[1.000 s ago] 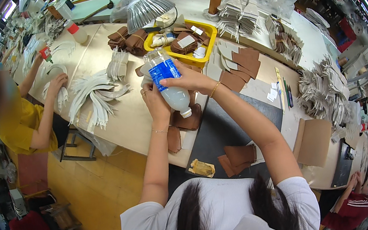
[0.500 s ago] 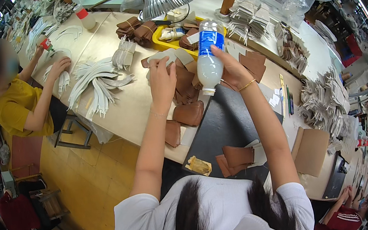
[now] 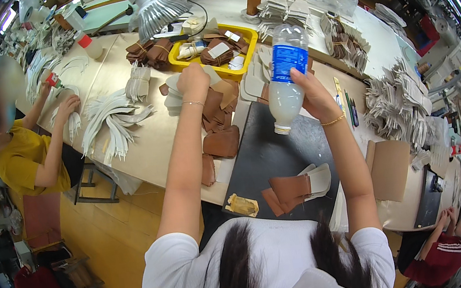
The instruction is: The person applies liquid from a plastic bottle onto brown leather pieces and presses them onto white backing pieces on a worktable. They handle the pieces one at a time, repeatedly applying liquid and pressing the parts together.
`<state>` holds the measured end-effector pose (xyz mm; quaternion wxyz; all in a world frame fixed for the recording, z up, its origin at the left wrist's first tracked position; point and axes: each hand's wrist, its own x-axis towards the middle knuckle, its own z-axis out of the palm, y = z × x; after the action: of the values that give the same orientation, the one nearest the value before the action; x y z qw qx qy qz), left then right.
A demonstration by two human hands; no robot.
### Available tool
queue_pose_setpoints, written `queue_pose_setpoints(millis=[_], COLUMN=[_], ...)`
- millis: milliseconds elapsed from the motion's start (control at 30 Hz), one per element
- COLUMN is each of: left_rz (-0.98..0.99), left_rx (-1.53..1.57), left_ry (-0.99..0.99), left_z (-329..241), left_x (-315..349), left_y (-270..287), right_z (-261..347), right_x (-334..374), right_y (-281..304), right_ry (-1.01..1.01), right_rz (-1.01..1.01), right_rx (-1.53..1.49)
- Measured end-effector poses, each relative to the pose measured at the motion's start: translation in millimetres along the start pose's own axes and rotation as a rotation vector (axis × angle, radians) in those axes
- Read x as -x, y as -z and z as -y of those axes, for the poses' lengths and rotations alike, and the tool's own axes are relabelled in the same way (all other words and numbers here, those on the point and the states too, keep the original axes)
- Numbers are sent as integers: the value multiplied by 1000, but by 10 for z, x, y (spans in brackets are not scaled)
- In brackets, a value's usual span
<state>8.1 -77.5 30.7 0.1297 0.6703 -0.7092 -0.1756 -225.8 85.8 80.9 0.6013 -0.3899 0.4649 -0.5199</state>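
The bottle [image 3: 290, 78] is gripped by the right hand [image 3: 317, 97] over the black board [image 3: 269, 153], cap [image 3: 282, 129] downward, long axis steep; the left hand [image 3: 193, 82] is curled near brown pieces [image 3: 215, 109], its hold unclear.

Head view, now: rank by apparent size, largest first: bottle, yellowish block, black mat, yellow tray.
1. Black mat
2. Yellow tray and bottle: too alike to rank; the bottle is held up, probably nearer the camera
3. Yellowish block

The hands [image 3: 193, 81] have parted, the bottle [image 3: 290, 78] moving rightward.
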Motion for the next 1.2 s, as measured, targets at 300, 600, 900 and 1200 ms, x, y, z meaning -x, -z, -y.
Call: queue_pose_setpoints(millis=[300,600,900,1200], left_rz=[47,397,-137,274], left_rx=[101,1006,717,385], left_ry=[-120,-51,-457,-910], left_z=[50,-356,-765,-793], left_x=[-193,155,1006,2034], left_y=[-50,80,402,-602], right_z=[62,-7,32,-334], right_x=[581,988,1434,1617], right_y=[284,444,596,711], right_ry=[213,257,362,477], right_rz=[-93,-161,-275,-577], right_rx=[-17,-93,-142,-39])
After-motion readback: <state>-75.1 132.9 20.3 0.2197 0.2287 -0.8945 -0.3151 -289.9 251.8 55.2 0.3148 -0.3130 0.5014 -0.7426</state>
